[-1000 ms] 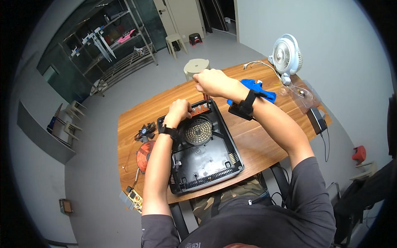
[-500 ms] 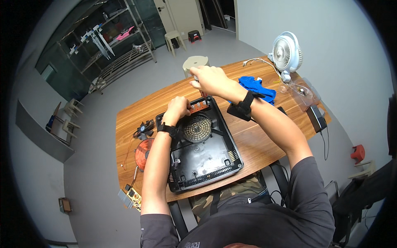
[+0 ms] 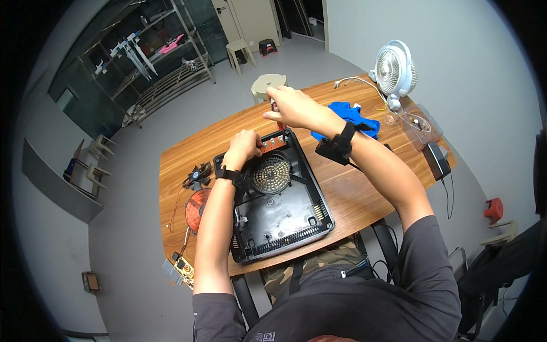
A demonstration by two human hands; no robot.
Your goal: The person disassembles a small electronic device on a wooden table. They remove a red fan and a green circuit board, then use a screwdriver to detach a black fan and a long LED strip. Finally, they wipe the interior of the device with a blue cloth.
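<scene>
A black plastic housing [image 3: 285, 219], like the open lower shell of an induction cooker, lies on the table before me with a round vent grille. Along its far inner edge sits a narrow orange-brown circuit board [image 3: 272, 143] with several small pale round parts. My left hand [image 3: 245, 145] is closed at the board's left end, its fingertips pressed to it. Above the board's right end, my right hand [image 3: 292, 107] grips a screwdriver [image 3: 280, 123] with some red on it, held about upright. Its tip is too small to make out.
Left of the housing lie a small black fan [image 3: 198, 175], a copper coil [image 3: 196, 208] and a yellowish circuit board [image 3: 184, 269] at the table edge. A blue cloth [image 3: 354, 121], white desk fan [image 3: 393, 71], clear plastic bag [image 3: 419, 128] and black box [image 3: 436, 161] are to the right.
My right hand has risen slightly, and more of the screwdriver shows beneath it. The left hand has stayed at the board's end, with the housing almost unmoved.
</scene>
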